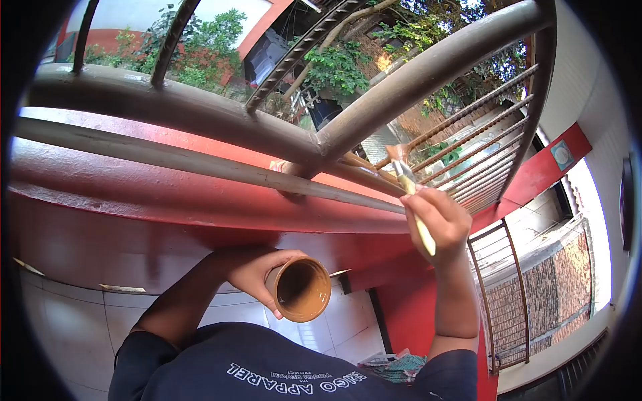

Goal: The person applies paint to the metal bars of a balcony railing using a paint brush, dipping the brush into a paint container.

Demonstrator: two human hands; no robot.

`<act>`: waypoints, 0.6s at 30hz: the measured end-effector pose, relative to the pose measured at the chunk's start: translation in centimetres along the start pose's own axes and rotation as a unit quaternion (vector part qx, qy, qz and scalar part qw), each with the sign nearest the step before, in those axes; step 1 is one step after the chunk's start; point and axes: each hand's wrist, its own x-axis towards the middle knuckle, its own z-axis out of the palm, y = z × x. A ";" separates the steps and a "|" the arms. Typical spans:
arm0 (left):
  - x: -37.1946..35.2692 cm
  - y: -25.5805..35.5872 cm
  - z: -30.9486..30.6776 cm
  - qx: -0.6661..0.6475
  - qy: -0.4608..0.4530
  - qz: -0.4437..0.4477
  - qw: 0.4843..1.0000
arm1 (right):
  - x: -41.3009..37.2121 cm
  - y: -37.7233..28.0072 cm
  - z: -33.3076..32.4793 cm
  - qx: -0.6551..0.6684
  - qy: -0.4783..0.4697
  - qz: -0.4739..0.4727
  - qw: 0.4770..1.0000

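My left hand (257,277) is wrapped round a round cup (302,289) with brown paint inside, tilted so that its opening faces the camera. In my right hand (441,217) is a paintbrush (420,224) with a pale yellow handle and a metal band. Its brown-coated bristles point up at the thin ribbed bars (461,144) of the metal railing. Whether the bristles touch a bar I cannot tell. Thick brown pipes (428,73) of the railing meet at a corner just left of the brush.
Below the railing runs a red ledge (167,207), with a grey pipe (174,160) along it. White floor tiles (73,314) lie below. A crumpled cloth or bag (398,366) is near my right side. Plants (214,50) grow beyond the railing.
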 end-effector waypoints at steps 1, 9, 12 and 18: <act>0.0 0.0 0.0 0.005 0.000 -0.004 1.000 | -0.5 -0.1 0.3 0.029 -0.006 0.005 1.000; 0.1 -0.5 0.0 0.009 0.005 -0.003 1.000 | -2.7 5.0 3.0 0.241 0.284 0.311 0.874; 0.1 0.2 0.1 0.005 0.015 -0.012 1.000 | -2.8 5.4 3.9 0.379 0.348 0.346 0.785; 0.0 -0.2 0.0 0.003 0.013 -0.015 1.000 | -4.4 5.4 5.1 0.433 0.411 0.358 0.718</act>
